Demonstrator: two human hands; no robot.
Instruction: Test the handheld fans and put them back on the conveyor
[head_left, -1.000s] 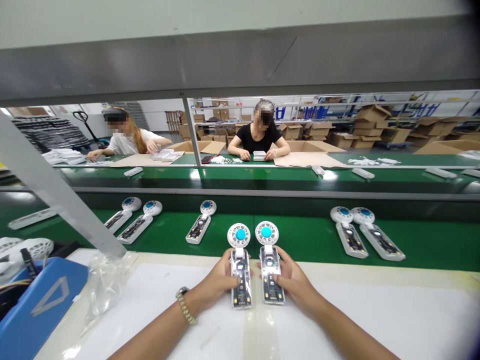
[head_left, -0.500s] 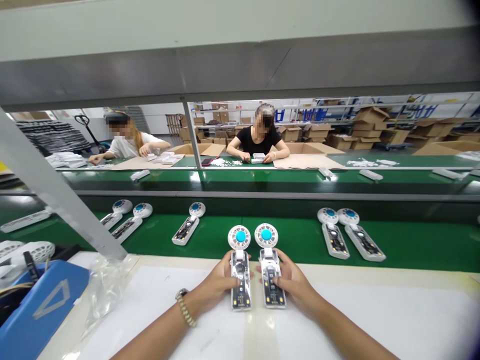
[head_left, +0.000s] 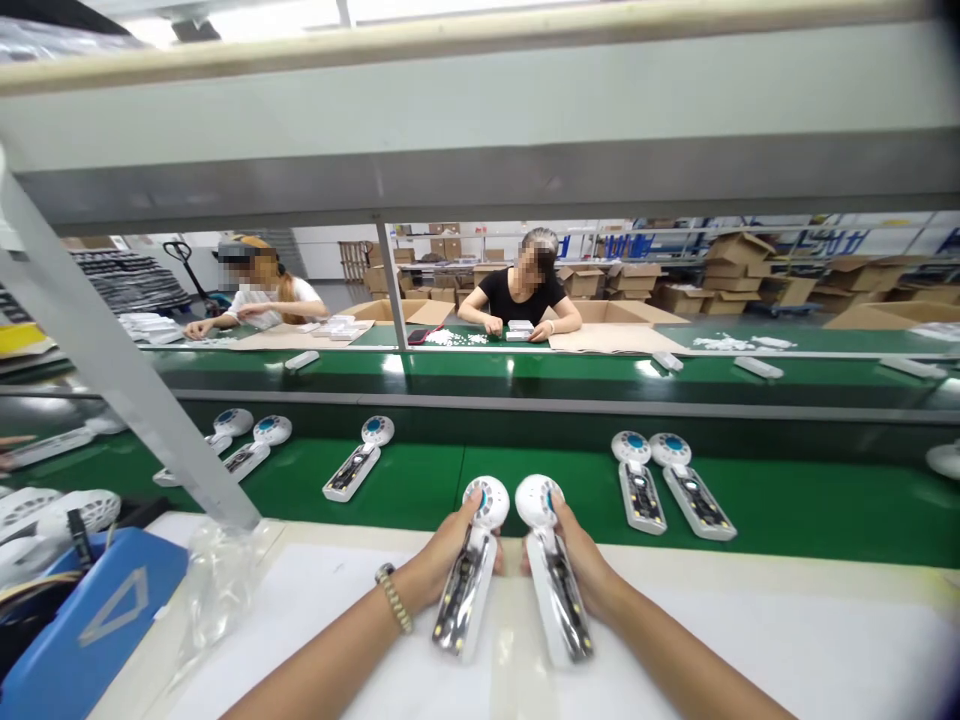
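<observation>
A white worktable point(head_left: 750, 640) fronts a green conveyor belt point(head_left: 825, 500) in a factory hall; a second belt and stacked cardboard boxes point(head_left: 742, 262) lie beyond, where two seated co-workers point(head_left: 517, 300) handle small white parts. A steel brace point(head_left: 112, 370) slants across the left, above a blue tray point(head_left: 82, 620) and a clear plastic bag point(head_left: 217, 580).

Both forearms reach forward over the table. The left hand point(head_left: 442, 560), a beaded bracelet point(head_left: 395, 598) at its wrist, grips the left handheld fan point(head_left: 469, 580); the right hand point(head_left: 577, 565) grips the right handheld fan point(head_left: 551, 575). The fingers of each hand are closed around the handle just below the round head.

Both fans are raised off the table and rolled onto their sides. Their long axes run away from the person, converging slightly, heads toward the belt and nearly touching, and handle ends toward the person. More fans point(head_left: 660, 480) lie flat on the belt.
</observation>
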